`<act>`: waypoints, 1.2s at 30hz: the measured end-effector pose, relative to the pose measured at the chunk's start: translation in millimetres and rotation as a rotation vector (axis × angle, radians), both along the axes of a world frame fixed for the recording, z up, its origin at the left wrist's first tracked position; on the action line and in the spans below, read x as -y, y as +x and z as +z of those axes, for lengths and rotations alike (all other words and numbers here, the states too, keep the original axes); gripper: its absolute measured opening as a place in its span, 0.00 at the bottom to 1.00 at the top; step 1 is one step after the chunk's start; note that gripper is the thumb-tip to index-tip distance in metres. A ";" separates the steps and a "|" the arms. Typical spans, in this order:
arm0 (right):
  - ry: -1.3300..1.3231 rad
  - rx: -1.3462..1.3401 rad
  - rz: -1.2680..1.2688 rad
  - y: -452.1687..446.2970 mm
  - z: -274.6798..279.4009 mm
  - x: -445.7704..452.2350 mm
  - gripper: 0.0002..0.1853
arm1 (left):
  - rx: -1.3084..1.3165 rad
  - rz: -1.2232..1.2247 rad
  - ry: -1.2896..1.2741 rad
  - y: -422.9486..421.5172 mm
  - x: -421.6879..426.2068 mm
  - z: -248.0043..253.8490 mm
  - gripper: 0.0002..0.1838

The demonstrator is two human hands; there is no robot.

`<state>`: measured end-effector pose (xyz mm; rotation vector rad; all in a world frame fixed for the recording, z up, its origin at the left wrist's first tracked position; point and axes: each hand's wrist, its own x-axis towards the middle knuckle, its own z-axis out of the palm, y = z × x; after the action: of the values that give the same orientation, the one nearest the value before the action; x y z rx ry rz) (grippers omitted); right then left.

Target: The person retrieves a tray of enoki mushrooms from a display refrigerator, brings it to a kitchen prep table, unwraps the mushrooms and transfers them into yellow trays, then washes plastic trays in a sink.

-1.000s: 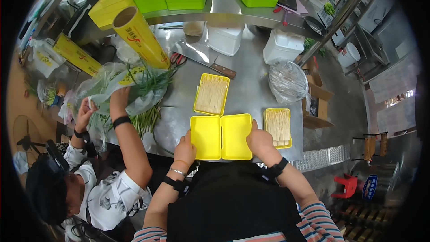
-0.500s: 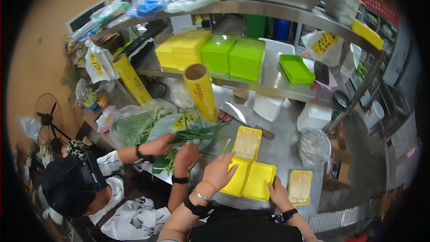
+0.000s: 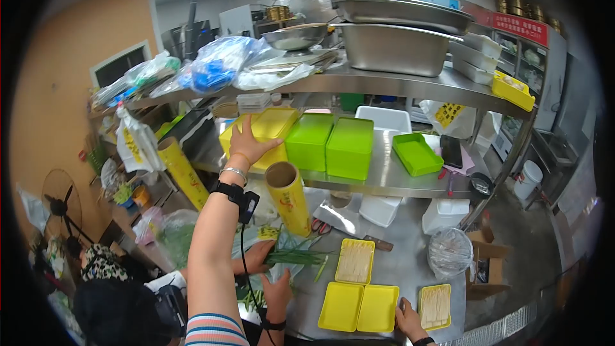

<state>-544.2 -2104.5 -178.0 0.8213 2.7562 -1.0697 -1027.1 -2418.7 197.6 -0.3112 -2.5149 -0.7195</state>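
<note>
My left hand (image 3: 248,144) is stretched up to the shelf, its fingers spread over a stack of yellow trays (image 3: 277,122) and touching the top. Down on the table, my right hand (image 3: 410,321) rests at the right edge of a bare yellow tray (image 3: 378,309), its fingers loosely apart and partly hidden. A second bare yellow tray (image 3: 340,306) lies against that one on the left. Behind them is a yellow tray of thin pale strands (image 3: 355,261) packed side by side. Another tray of such strands (image 3: 435,306) lies right of my right hand.
Green tray stacks (image 3: 349,147) stand beside the yellow ones. A yellow film roll (image 3: 287,198) stands upright below the shelf. A knife (image 3: 378,242) and scissors (image 3: 320,227) lie behind the trays. At left, a co-worker's hands (image 3: 277,291) handle green stalks (image 3: 295,256).
My left hand has left the bare trays on the table and risen to the yellow stack on the shelf. My right hand stays by the tray edge. The view has tilted up.
</note>
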 end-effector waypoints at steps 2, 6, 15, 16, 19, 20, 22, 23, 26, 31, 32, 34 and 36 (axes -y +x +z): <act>-0.066 0.071 -0.065 -0.1 14.3 5.5 0.33 | 0.199 0.080 -0.095 -11.1 -10.2 -1.4 0.64; 0.023 0.010 -0.045 4.9 26.7 11.5 0.33 | 0.270 0.103 -0.142 -13.4 -19.4 2.9 0.56; -0.005 -0.079 -0.006 3.1 44.1 14.5 0.34 | -0.394 0.058 -0.174 26.6 7.9 21.0 0.43; -0.038 -0.029 -0.019 2.3 50.4 14.5 0.34 | -0.432 0.011 -0.210 47.4 12.9 26.5 0.39; -0.111 -0.053 -0.014 6.4 54.8 13.8 0.33 | -0.495 -0.223 -0.221 112.9 18.1 33.6 0.32; -0.069 -0.128 -0.001 7.4 33.8 10.3 0.33 | -0.509 -0.283 -0.201 134.3 21.0 30.6 0.33; -0.158 -0.074 -0.002 6.9 44.3 10.1 0.32 | -0.392 -0.394 -0.140 186.2 18.0 31.6 0.33; -0.173 -0.064 -0.009 6.6 57.9 9.0 0.32 | -0.300 -0.485 -0.065 209.3 17.0 27.5 0.36; -0.304 -0.046 0.102 19.7 108.1 10.9 0.33 | 0.265 -0.770 0.471 294.4 -31.4 10.2 0.46; -1.109 -0.754 -0.021 45.4 164.9 -1.0 0.31 | 1.411 -1.096 0.963 341.4 -99.9 -138.2 0.44; -1.070 -0.778 -0.052 54.1 153.0 -10.2 0.29 | 1.610 -1.209 0.992 363.6 -126.0 -161.6 0.41; -0.932 -0.809 -0.279 78.1 139.4 -19.3 0.27 | 1.894 -1.365 1.012 407.3 -161.5 -194.9 0.43; -0.973 -0.887 -0.580 101.6 141.9 -24.2 0.25 | 2.036 -1.403 1.042 427.4 -183.8 -200.3 0.42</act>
<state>-442.6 -2080.3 -36.2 1.1189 1.8414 -3.0970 -599.7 -2234.9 -2.7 0.4563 0.5242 1.3760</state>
